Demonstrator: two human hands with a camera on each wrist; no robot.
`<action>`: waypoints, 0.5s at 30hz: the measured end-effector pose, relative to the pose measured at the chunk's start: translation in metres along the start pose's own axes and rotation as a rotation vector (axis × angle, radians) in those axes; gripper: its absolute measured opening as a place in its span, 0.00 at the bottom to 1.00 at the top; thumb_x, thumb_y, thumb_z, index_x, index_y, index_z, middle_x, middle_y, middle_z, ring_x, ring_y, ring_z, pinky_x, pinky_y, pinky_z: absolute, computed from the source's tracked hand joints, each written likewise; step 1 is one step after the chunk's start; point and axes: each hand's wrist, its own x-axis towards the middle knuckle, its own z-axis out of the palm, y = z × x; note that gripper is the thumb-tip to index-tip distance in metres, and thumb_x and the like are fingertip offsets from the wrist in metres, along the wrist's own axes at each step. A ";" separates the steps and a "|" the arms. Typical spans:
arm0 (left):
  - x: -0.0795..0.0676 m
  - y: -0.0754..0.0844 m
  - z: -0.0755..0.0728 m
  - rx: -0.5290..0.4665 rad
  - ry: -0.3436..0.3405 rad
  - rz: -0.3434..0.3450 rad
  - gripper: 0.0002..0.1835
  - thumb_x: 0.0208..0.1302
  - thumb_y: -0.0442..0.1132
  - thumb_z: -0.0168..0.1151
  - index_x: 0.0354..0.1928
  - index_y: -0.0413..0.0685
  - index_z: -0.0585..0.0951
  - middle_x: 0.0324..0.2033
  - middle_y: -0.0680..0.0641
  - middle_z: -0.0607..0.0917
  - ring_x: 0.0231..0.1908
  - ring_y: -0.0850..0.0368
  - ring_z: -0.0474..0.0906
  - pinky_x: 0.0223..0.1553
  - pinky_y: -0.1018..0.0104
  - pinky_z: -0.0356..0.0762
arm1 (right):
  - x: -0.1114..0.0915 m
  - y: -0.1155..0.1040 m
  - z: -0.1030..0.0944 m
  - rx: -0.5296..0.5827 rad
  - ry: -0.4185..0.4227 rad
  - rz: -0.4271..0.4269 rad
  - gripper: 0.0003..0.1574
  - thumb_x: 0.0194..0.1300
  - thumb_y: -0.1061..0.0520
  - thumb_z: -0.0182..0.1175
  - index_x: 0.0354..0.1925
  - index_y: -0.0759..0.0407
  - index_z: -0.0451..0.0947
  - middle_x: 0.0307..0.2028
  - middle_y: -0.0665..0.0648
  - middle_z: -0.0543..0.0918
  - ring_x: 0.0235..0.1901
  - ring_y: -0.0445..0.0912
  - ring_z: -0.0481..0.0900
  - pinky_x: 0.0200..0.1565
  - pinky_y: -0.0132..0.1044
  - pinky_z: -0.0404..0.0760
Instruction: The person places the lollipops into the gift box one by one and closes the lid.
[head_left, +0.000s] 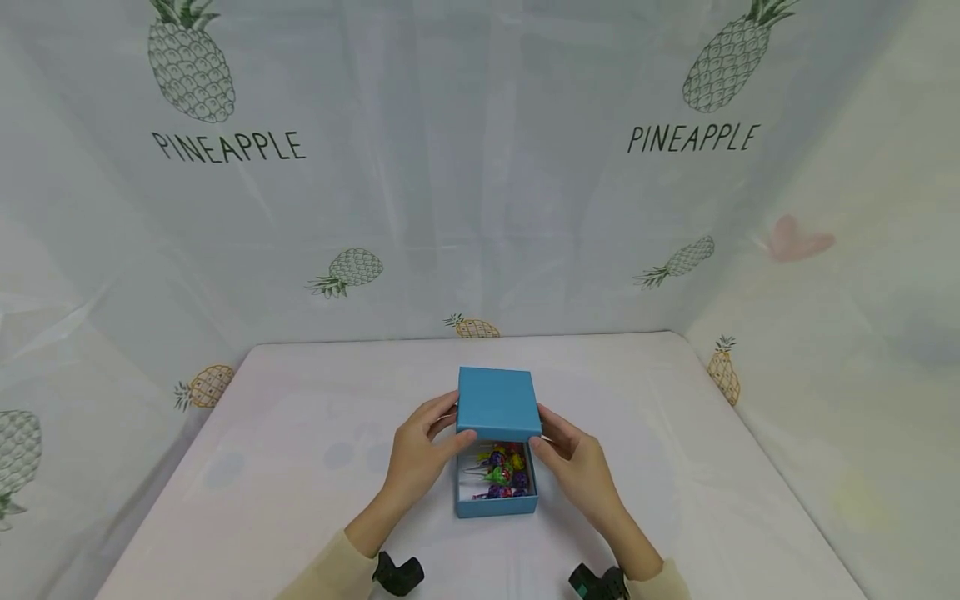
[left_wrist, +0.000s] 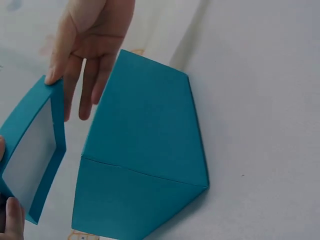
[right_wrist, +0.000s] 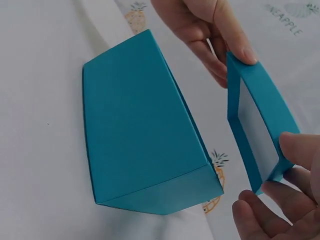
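Observation:
My left hand (head_left: pixel 420 454) and right hand (head_left: pixel 581 467) hold a blue box lid (head_left: pixel 497 403) by its two sides, each thumb near a front corner. The lid is raised over the far part of a blue box (head_left: pixel 497 507), and both wrist views show a gap between them. Through the uncovered near part, several small lollipops (head_left: pixel 501 473) in colourful shiny wrappers show, with thin white sticks. In the left wrist view the lid's white inside (left_wrist: pixel 32 155) faces the box; the box wall (left_wrist: pixel 145 115) hides the lollipops there.
A pale cloth covers the table (head_left: pixel 300 450). Behind it hangs a curtain (head_left: pixel 480 167) with printed pineapples, and similar sheets rise at both sides. Dark wrist devices (head_left: pixel 399 575) sit by the sleeves, low in the head view.

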 end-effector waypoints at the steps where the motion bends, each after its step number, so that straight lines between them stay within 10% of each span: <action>1: -0.001 -0.001 0.000 -0.003 -0.003 -0.005 0.38 0.63 0.45 0.80 0.74 0.53 0.76 0.70 0.50 0.77 0.64 0.52 0.81 0.66 0.54 0.77 | -0.001 0.000 0.000 -0.002 -0.001 0.000 0.37 0.75 0.49 0.67 0.77 0.50 0.71 0.68 0.56 0.81 0.66 0.52 0.81 0.62 0.43 0.81; 15: -0.021 -0.010 -0.002 -0.009 -0.007 -0.025 0.40 0.61 0.44 0.80 0.75 0.52 0.75 0.70 0.49 0.77 0.64 0.51 0.81 0.65 0.54 0.78 | -0.010 0.008 0.003 0.005 -0.034 -0.007 0.36 0.73 0.50 0.70 0.75 0.51 0.73 0.68 0.54 0.81 0.66 0.52 0.82 0.63 0.41 0.81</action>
